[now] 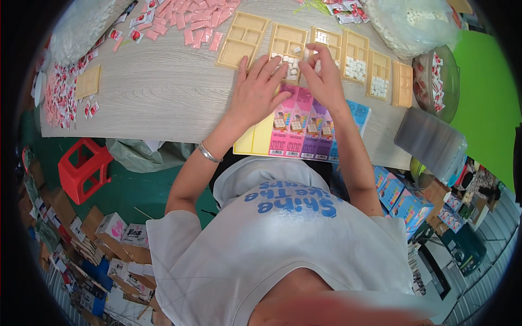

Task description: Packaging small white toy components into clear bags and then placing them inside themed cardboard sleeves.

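My left hand (258, 91) lies with fingers stretched and apart, its fingertips at the left side of a beige compartment tray (289, 33). White cubes (291, 65) fill that tray's lower compartment, and one more sits above them. At its right side is my right hand (325, 81), thumb and index finger curved and apart, nothing plainly held between them. This hand partly hides another beige tray (337, 41) with white pieces in its top compartment. A bare beige tray (244, 35) is on the left. Under my wrists lie printed card sheets (296, 122) in pink, purple and blue, with a yellow edge.
Further right stand two trays with white cubes (356, 69) and another beige tray (402, 81). Pink packets (190, 19) and small red-and-white sachets (65, 89) are scattered leftward. A clear bowl (450, 81) of sachets and a bag of white pieces (408, 24) sit right.
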{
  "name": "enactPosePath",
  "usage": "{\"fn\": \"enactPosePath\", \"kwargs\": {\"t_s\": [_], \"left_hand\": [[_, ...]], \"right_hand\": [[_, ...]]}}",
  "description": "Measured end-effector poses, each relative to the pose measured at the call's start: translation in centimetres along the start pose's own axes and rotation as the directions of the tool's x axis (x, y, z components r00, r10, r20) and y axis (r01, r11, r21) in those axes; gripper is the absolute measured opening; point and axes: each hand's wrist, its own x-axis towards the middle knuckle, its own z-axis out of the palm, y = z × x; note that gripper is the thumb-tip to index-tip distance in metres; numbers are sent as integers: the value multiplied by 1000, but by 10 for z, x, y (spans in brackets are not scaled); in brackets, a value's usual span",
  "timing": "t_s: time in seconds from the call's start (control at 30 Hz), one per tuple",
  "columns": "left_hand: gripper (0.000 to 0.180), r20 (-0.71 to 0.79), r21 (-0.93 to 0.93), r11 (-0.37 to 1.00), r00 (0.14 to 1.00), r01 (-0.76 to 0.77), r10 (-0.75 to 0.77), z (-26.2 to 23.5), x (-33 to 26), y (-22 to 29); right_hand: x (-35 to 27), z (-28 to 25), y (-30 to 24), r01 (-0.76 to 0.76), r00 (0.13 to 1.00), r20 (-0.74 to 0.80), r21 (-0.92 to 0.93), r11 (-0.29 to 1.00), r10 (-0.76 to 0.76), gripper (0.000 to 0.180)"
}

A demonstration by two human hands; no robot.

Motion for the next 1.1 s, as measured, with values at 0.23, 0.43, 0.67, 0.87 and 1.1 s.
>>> {"fn": "enactPosePath", "kwargs": {"t_s": [0.23,0.43,0.67,0.87,1.1], "left_hand": [[69,-38,-75,997,999,9,-12,4,-6,1],[70,-48,-58,998,998,29,-31,-1,-10,6],[63,-107,-202,977,990,68,-91,-5,-5,8],[52,-123,-62,997,991,41,-49,3,10,15],[56,-190,-86,989,973,117,-132,13,-2,17]], "right_hand": [[13,3,-4,-293,947,231,336,895,223,33],[7,13,-4,23,976,217,-36,999,-15,34],[8,-16,6,-219,973,77,584,781,216,31],[-3,-23,8,-385,887,196,815,433,419,32],[3,-30,28,-419,904,310,784,458,296,30]]}}
